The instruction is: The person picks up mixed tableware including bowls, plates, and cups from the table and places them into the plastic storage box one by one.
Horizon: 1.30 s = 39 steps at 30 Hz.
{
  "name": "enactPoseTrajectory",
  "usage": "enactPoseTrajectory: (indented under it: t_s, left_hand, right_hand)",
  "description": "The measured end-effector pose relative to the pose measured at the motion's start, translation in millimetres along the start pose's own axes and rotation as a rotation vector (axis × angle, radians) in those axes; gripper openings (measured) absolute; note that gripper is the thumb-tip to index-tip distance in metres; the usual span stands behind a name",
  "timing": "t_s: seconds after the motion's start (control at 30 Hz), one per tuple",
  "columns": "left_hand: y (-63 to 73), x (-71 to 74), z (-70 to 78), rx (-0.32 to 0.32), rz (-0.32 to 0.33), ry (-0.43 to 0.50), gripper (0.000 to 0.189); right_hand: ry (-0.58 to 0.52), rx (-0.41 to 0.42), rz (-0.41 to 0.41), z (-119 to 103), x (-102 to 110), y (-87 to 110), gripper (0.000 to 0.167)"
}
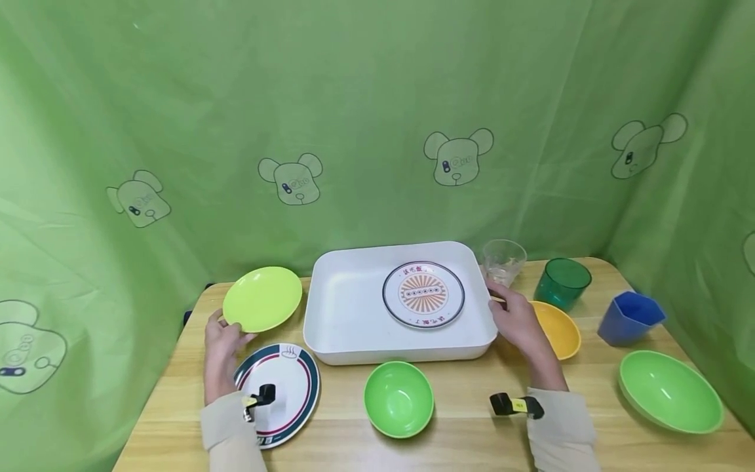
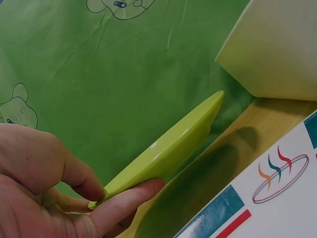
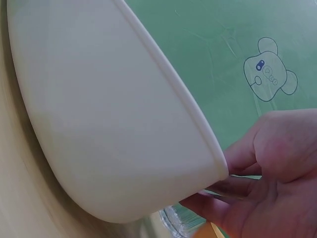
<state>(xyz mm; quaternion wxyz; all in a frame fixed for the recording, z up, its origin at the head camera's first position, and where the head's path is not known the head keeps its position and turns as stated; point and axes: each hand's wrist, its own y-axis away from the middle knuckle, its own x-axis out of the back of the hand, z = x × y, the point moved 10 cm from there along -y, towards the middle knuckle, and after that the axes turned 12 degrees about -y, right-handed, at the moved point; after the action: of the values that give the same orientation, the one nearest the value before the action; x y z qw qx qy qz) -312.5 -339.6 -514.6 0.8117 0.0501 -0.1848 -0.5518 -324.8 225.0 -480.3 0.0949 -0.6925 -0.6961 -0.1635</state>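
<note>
My left hand [image 1: 223,351] pinches the near-left rim of a yellow-green plate [image 1: 262,299], thumb on one face and fingers on the other. In the left wrist view the plate [image 2: 166,148] tilts above the table, its shadow below. A large white tray [image 1: 345,352] lies at the middle of the table's back, with a round white plate [image 1: 423,294] with an orange sunburst print inside, right of centre. At the tray's right end my right hand [image 1: 519,321] holds the rim with bent fingers; in the right wrist view some fingertips are hidden behind the tray wall [image 3: 114,114].
A dark-rimmed white plate [image 1: 280,393] lies under my left forearm. In front of the tray is a green bowl [image 1: 398,400]. To the right stand a clear cup [image 1: 504,259], green cup [image 1: 562,285], blue cup [image 1: 630,319], orange dish [image 1: 557,331] and green oval bowl [image 1: 669,391]. Green curtain [image 1: 377,98] surrounds the table.
</note>
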Motion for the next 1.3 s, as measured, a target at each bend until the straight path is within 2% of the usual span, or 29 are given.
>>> enactPoseTrajectory:
  t_s: [0.43,0.67,1.0,1.3]
  left_hand:
    - [12.6,3.3,28.5,-0.067,-0.001,0.039,0.085]
    - [18.1,-0.9,36.3,-0.082,-0.024,0.040,0.085]
    - [22.0,-10.6,46.5,-0.101,-0.043,0.029,0.082]
    - [25.7,-31.1,56.2,-0.134,-0.087,0.059,0.079]
  right_hand:
    - [0.000,-0.011,0.002,0.3,-0.3,-0.5,0.051]
    - [0.000,-0.022,-0.003,2.4,-1.3,0.3,0.052]
    - [0.012,-0.008,0.007,0.5,-1.0,1.6,0.051]
    - [0.009,0.001,0.011,1.5,-0.3,1.5,0.051]
